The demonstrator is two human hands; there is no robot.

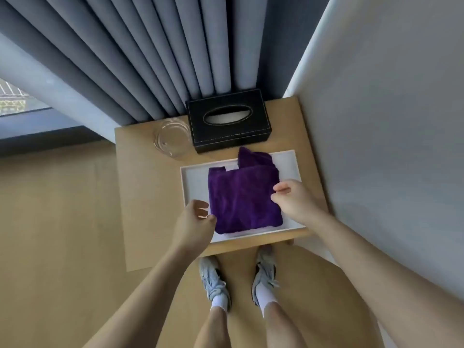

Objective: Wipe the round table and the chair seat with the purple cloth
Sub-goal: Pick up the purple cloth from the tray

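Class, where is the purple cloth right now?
Head view, centre: the cloth lies folded in the white tray on the wooden stand, below the tissue box, between both hands.

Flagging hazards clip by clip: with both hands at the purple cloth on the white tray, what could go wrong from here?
1. The purple cloth lies in the white tray, whose near edge sits by the table's front edge; a sharp pull by the left hand or right hand might drag the tray off.
2. The glass dish and black tissue box stand just behind; a swinging cloth could clip the dish.
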